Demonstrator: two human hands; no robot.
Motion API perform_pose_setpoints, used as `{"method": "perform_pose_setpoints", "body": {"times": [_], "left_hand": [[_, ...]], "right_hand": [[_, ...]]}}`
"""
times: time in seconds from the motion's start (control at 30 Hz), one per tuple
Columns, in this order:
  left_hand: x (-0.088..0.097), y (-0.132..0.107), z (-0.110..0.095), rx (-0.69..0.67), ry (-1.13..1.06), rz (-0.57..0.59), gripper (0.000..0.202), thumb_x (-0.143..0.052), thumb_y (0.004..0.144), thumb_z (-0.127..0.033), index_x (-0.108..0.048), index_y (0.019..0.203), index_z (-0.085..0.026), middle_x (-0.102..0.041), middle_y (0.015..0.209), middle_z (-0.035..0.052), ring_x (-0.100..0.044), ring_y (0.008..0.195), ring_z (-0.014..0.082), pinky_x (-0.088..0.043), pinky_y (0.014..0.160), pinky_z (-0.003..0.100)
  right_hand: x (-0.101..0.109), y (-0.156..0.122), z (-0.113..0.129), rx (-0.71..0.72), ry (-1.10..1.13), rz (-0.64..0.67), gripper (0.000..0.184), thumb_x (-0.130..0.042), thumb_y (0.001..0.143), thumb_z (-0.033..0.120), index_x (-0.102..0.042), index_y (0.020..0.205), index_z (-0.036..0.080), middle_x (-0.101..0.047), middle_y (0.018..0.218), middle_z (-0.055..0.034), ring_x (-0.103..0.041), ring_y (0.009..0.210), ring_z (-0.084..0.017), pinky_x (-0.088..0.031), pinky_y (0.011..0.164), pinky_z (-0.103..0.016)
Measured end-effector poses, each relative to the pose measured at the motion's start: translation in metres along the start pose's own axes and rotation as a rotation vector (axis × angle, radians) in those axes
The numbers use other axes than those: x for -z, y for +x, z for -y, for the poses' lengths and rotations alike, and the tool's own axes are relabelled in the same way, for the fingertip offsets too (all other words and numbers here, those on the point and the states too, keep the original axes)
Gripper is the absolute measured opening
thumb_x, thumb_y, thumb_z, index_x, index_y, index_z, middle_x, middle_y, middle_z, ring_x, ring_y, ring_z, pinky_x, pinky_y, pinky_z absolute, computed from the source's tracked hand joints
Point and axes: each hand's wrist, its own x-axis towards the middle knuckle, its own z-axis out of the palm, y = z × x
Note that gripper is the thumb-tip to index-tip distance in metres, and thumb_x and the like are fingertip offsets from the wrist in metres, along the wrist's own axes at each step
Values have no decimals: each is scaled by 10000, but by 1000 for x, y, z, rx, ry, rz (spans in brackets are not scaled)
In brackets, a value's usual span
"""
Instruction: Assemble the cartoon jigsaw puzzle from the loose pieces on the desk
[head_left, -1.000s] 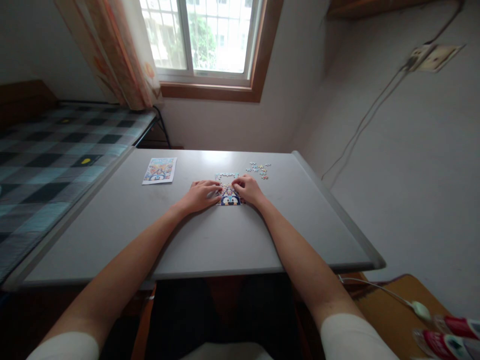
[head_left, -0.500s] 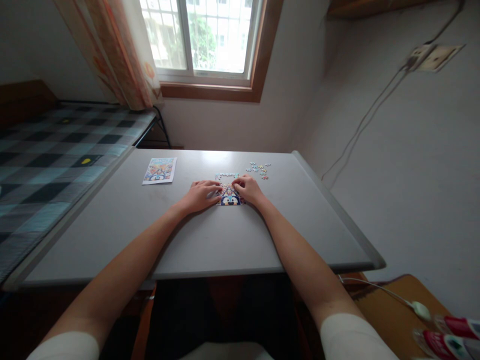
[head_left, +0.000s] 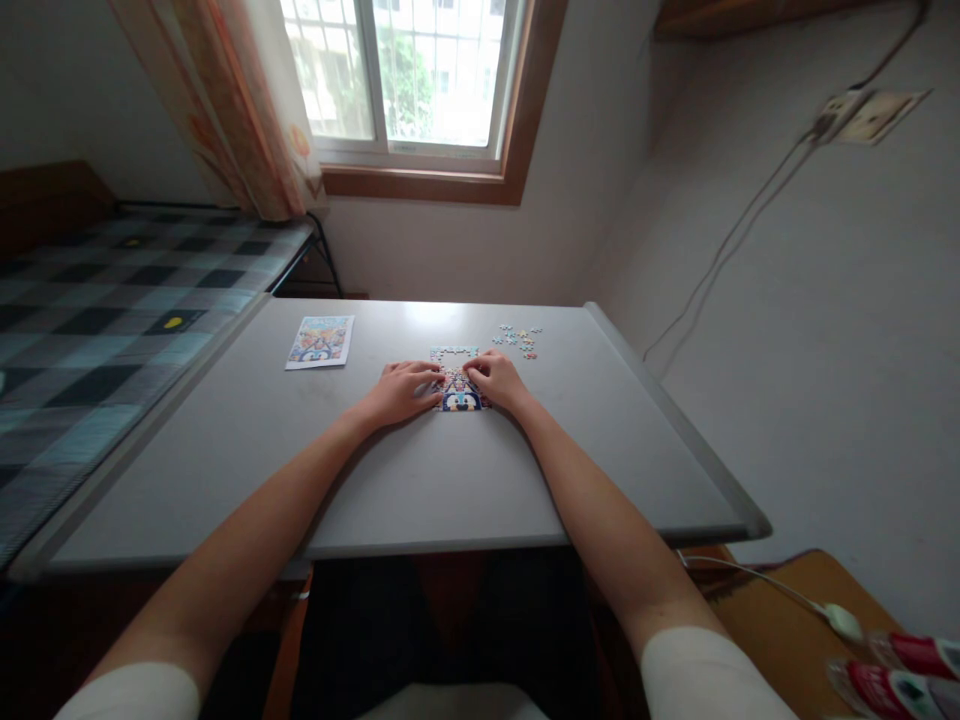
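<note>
A partly assembled jigsaw puzzle (head_left: 461, 401) lies flat on the table, with a blue and white cartoon face along its near side and a gap inside its upper border. My left hand (head_left: 407, 391) rests on the puzzle's left edge, fingers stretched out. On the right side, my right hand (head_left: 498, 381) has thumb and forefinger pinched at the edge of the gap, on a puzzle piece mostly hidden by the fingertips. Several loose puzzle pieces (head_left: 511, 338) are scattered beyond my right hand. To the left lies a printed reference picture (head_left: 321, 342) of a similar design.
The grey table (head_left: 442, 490) has raised side edges. A checked bed (head_left: 150, 290) stands at the left, below a curtain (head_left: 225, 110). At lower right, bottles with red labels (head_left: 892, 685) and a white cable lie on a brown surface (head_left: 780, 610).
Almost nothing differs. The right fingertips have shifted very slightly at the gap; the left hand stays in place.
</note>
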Motion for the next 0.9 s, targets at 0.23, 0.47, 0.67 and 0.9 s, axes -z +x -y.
{"method": "perform_pose_setpoints", "body": {"times": [0.23, 0.47, 0.67, 0.9], "left_hand": [[-2, 0, 3, -3, 6, -6, 390, -489, 879, -517, -638, 1189, -334, -581, 1326, 14, -509, 1222, 241, -335, 1026, 427], [0, -1, 2, -6, -2, -4, 396, -485, 879, -520, -639, 1192, -334, -582, 1322, 15, -511, 1219, 242, -332, 1034, 425], [1, 0, 0, 6, -4, 6, 383, -500, 875, -507, -638, 1191, -340, -583, 1323, 11, -507, 1222, 241, -323, 1036, 427], [0, 0, 2, 0, -1, 0, 381, -493, 880, -505, -641, 1184, -329, -587, 1317, 17, -515, 1212, 238, -332, 1028, 421]], "right_hand": [[0, 0, -1, 1, 0, 2, 194, -579, 789, 215, -763, 851, 202, -584, 833, -44, -545, 795, -157, -430, 826, -295], [1, 0, 0, -9, 11, 3, 189, -582, 785, 216, -761, 842, 199, -595, 838, -43, -551, 801, -157, -432, 830, -292], [2, -1, 2, -5, -16, 4, 169, -596, 797, 232, -743, 873, 197, -589, 847, -40, -549, 804, -154, -434, 823, -289], [2, -1, 3, 9, -27, 15, 164, -584, 796, 200, -742, 841, 188, -592, 834, -43, -552, 816, -156, -424, 838, -285]]}}
